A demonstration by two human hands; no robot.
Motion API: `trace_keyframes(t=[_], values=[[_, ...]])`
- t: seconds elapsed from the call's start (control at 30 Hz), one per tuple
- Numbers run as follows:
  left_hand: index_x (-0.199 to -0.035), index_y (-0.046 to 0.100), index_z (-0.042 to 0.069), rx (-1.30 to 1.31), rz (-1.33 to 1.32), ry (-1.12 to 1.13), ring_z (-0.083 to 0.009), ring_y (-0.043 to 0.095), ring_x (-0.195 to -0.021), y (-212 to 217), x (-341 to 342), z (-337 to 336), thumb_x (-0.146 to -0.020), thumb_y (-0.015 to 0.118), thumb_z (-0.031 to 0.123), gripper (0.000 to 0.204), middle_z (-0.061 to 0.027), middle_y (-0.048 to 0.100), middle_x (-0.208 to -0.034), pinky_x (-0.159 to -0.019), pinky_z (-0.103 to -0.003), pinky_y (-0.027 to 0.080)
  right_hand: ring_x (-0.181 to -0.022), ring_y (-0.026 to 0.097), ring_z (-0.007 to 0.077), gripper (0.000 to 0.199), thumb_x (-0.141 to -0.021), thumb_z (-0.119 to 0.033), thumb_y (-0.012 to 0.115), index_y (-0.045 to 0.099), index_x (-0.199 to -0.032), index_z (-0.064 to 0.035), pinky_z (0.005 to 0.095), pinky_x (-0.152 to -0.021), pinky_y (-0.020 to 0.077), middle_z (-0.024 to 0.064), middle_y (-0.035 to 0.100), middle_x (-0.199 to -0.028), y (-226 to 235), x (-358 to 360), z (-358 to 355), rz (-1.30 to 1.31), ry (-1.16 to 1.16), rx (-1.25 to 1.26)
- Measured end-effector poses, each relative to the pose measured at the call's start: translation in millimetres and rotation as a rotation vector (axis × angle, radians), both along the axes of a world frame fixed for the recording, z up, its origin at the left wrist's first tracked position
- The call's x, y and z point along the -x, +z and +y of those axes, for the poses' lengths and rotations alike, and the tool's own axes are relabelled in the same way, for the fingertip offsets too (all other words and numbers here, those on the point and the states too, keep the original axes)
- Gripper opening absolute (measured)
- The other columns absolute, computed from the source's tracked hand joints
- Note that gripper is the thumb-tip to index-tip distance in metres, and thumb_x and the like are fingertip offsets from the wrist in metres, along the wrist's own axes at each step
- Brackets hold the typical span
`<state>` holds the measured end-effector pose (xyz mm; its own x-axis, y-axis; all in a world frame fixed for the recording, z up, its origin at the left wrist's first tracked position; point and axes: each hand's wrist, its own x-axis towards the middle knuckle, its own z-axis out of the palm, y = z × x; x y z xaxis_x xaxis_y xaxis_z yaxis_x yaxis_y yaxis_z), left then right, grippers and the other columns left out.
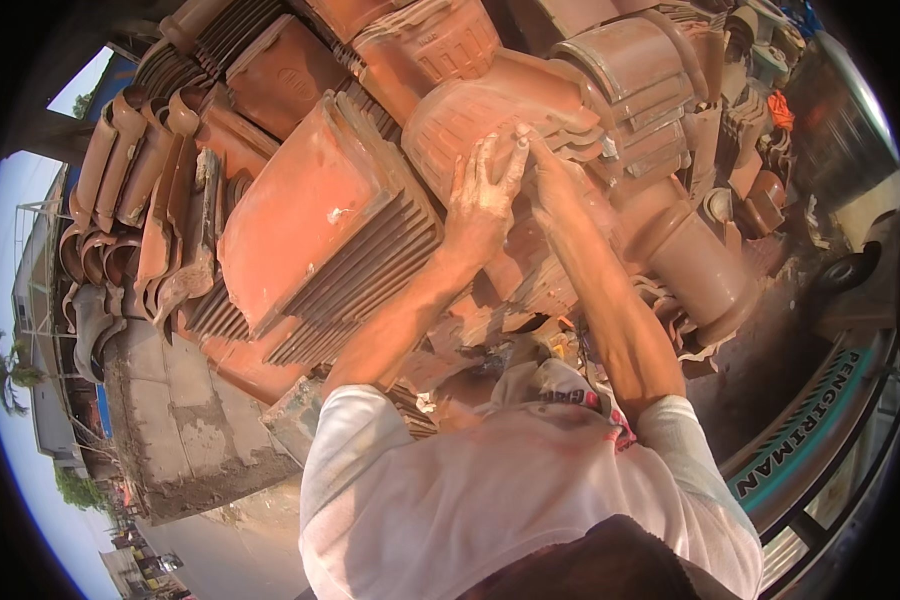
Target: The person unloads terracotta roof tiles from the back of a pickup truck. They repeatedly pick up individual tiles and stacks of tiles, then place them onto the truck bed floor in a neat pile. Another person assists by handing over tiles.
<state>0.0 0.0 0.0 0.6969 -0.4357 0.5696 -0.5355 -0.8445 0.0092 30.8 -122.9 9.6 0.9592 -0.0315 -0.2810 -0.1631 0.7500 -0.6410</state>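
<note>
Both my arms reach forward to a weathered orange clay roof tile (460, 110) with a ribbed face, lying on a stack. My left hand (482, 195) rests on its near part, fingers spread and stretched out over the clay. Close beside it, my right hand (555, 182) is at the tile's right side, seen edge-on with one finger or the thumb pointing up. The rest of its fingers are hidden, so its grip does not show. To the left of my hands leans a thick stack of flat orange tiles (305, 215), their edges layered.
Curved ridge tiles (160, 160) are piled at the left above a concrete block wall (195, 420). Brown rounded tiles (695, 265) lie at the right. A dark metal drum (840, 110) stands at the far right, above a curved panel with a teal strip (810, 420). A road runs at the lower left.
</note>
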Motion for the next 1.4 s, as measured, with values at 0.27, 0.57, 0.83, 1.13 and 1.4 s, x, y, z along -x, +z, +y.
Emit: trace_keyframes(t=[0.27, 0.57, 0.83, 1.13, 1.4], values=[[-0.150, 0.040, 0.014, 0.038, 0.022, -0.162, -0.0476, 0.051, -0.120, 27, 81, -69, -0.072, 0.067, -0.001, 0.083, -0.0279, 0.050, -0.127, -0.102, -0.057, 0.043, -0.084, 0.057, 0.0100, 0.035, -0.085, -0.031, 0.079, 0.070, -0.103, -0.0029, 0.0266, -0.071, 0.0471, 0.0024, 0.062, -0.093, 8, 86, -70, 0.045, -0.059, 0.094], [-0.143, 0.048, 0.007, 0.524, 0.476, -0.285, -0.0357, 0.058, -0.114, 48, 86, -51, -0.079, 0.079, 0.022, 0.073, -0.0210, 0.057, -0.125, -0.092, -0.045, 0.052, -0.100, 0.061, 0.0197, 0.055, -0.086, -0.034, 0.076, 0.054, -0.119, 0.0051, 0.0337, -0.085, 0.0517, 0.0102, 0.059, -0.111, -26, 172, -102, 0.091, 0.014, 0.111], [-0.132, 0.054, -0.010, 0.131, 0.698, 0.422, -0.0396, 0.054, -0.126, 27, -79, 5, -0.086, 0.051, 0.068, 0.091, -0.0337, 0.056, -0.130, -0.107, -0.043, 0.040, -0.109, 0.059, 0.0220, 0.064, -0.086, -0.039, 0.073, 0.051, -0.126, 0.0060, 0.0374, -0.091, 0.0497, 0.0120, 0.058, -0.116, -47, 175, -94, 0.054, -0.032, 0.056], [-0.145, 0.048, 0.013, 0.295, 1.038, 0.326, -0.0311, 0.040, -0.140, 17, -109, 6, -0.092, 0.041, 0.063, 0.073, -0.0125, 0.045, -0.150, -0.114, -0.044, 0.031, -0.124, 0.049, 0.0240, 0.073, -0.092, -0.050, 0.064, 0.041, -0.142, -0.0016, 0.0420, -0.101, 0.0442, 0.0097, 0.051, -0.132, -55, 178, -91, 0.136, -0.158, -0.029], [-0.146, 0.047, 0.012, 0.530, 1.352, 0.266, -0.0271, 0.043, -0.135, 38, -96, 5, -0.092, 0.050, 0.054, 0.069, -0.0120, 0.043, -0.152, -0.112, -0.040, 0.032, -0.120, 0.053, 0.0230, 0.060, -0.096, -0.037, 0.059, 0.043, -0.138, 0.0022, 0.0390, -0.104, 0.0432, 0.0145, 0.053, -0.132, -93, 164, -80, -0.068, -0.176, -0.248]])
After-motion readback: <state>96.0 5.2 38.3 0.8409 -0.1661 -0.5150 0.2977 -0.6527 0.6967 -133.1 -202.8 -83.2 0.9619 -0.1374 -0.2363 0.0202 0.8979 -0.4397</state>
